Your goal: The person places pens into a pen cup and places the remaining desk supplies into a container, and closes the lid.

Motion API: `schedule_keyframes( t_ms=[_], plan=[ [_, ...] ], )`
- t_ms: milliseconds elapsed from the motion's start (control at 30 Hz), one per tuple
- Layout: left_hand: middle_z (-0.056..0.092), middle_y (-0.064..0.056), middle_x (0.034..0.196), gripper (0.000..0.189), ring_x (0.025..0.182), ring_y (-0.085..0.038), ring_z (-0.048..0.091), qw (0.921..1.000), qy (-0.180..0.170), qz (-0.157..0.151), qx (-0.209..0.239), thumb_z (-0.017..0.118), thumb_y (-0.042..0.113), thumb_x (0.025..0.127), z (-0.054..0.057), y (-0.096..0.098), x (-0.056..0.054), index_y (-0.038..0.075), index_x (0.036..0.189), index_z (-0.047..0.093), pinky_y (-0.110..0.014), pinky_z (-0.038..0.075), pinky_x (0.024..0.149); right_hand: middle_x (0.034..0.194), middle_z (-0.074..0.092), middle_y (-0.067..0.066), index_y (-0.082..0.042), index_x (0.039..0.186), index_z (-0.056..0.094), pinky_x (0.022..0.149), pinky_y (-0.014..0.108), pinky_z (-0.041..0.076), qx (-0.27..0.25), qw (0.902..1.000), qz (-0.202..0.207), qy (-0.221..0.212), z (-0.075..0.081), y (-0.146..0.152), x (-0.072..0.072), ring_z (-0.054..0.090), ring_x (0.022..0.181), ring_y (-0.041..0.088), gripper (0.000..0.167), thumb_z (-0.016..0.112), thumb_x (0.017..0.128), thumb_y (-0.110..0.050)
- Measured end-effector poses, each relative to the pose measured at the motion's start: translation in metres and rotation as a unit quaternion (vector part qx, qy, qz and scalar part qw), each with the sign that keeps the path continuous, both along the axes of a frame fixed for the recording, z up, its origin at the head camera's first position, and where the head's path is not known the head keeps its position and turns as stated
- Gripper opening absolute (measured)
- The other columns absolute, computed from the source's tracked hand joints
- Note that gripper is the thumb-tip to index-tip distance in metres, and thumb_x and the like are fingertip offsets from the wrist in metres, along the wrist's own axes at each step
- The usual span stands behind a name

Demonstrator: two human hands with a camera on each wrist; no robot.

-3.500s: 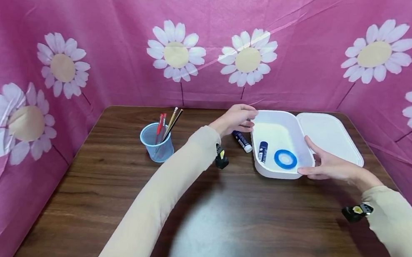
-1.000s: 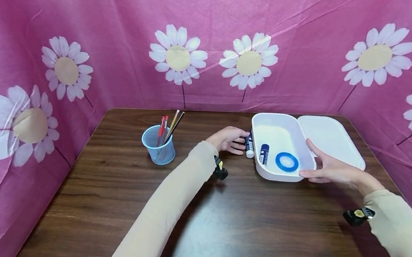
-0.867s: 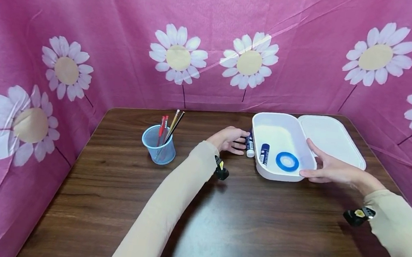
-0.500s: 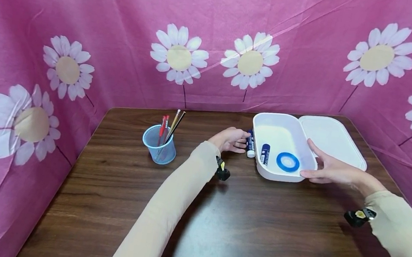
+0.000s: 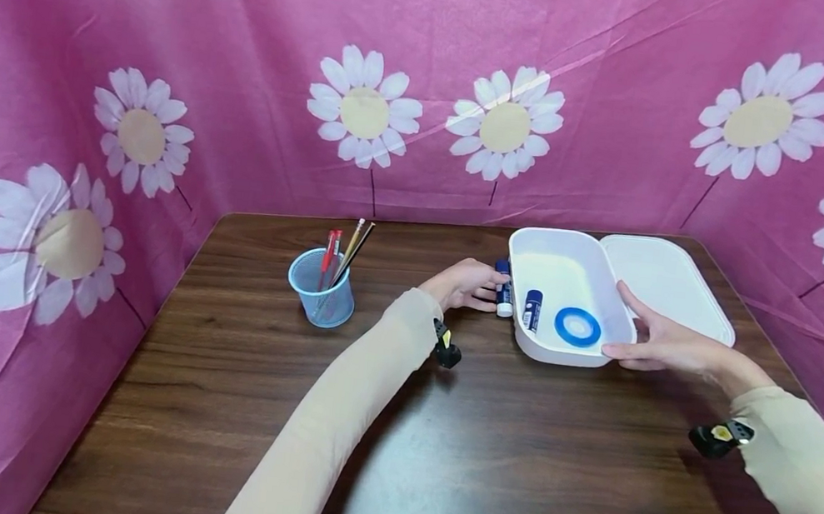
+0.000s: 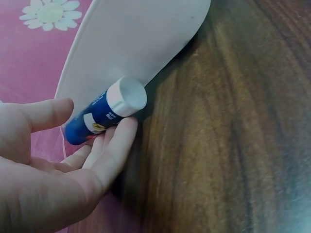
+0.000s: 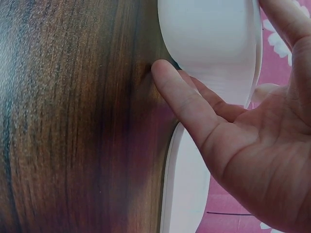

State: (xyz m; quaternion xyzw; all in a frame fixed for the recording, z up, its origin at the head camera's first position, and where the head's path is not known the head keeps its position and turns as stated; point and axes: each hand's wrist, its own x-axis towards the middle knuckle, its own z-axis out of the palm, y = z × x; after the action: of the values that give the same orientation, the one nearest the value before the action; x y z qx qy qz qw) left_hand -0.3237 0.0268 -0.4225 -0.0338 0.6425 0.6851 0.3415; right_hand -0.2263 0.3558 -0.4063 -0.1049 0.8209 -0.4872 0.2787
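My left hand reaches the blue glue stick with a white cap, which lies along the left wall of a white plastic box. In the left wrist view its loosely extended fingers pass under the glue stick, and the thumb stands apart from it. My right hand rests against the box's right side, thumb at the rim and straight fingers at the front corner. Inside the box lie a second blue glue stick and a blue roll of tape.
A white lid lies to the right of the box on the brown wooden table. A light blue mesh cup at the left holds red pens and pencils. Pink flowered cloth hangs behind the table.
My left hand has left the box's far left rim and come down onto the outer glue stick, which turned from slanting to lying along the box. The right hand keeps its place.
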Motion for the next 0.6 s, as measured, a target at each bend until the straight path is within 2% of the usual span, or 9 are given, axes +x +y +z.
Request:
schedule_keyframes(
  t_ms=[267,400,600],
  plan=[
    [0.069,-0.010,0.106,0.045,0.108,-0.026,0.065,0.9999,0.012,0.007,0.010,0.069,0.006,0.096,-0.008,0.005,0.006,0.001,0.138,0.054,-0.045,0.055,0.095,0.149,0.010,0.041,-0.027,0.157,-0.025,0.084,0.038,0.059,0.004,1.0000,-0.006,0.000,-0.002,0.001,-0.001,0.063,0.102,0.019,0.116,0.073,0.096,-0.017],
    [0.068,-0.010,0.105,0.045,0.105,-0.025,0.065,0.9997,0.014,0.017,0.014,0.070,0.005,0.095,-0.011,0.005,0.009,0.003,0.137,0.055,-0.045,0.057,0.092,0.148,0.012,0.040,-0.027,0.156,-0.026,0.084,0.038,0.059,-0.002,1.0000,-0.003,-0.001,-0.002,0.000,0.000,0.062,0.102,0.019,0.116,0.072,0.096,-0.017],
    [0.069,-0.008,0.100,0.034,0.098,-0.023,0.066,0.9994,0.007,0.015,0.032,0.069,0.006,0.096,-0.011,0.004,0.012,0.005,0.128,0.059,-0.046,0.057,0.091,0.146,0.016,0.040,-0.027,0.156,-0.026,0.083,0.037,0.060,-0.008,1.0000,0.000,0.002,-0.003,0.000,0.000,0.061,0.103,0.014,0.114,0.070,0.097,-0.013]
  ],
)
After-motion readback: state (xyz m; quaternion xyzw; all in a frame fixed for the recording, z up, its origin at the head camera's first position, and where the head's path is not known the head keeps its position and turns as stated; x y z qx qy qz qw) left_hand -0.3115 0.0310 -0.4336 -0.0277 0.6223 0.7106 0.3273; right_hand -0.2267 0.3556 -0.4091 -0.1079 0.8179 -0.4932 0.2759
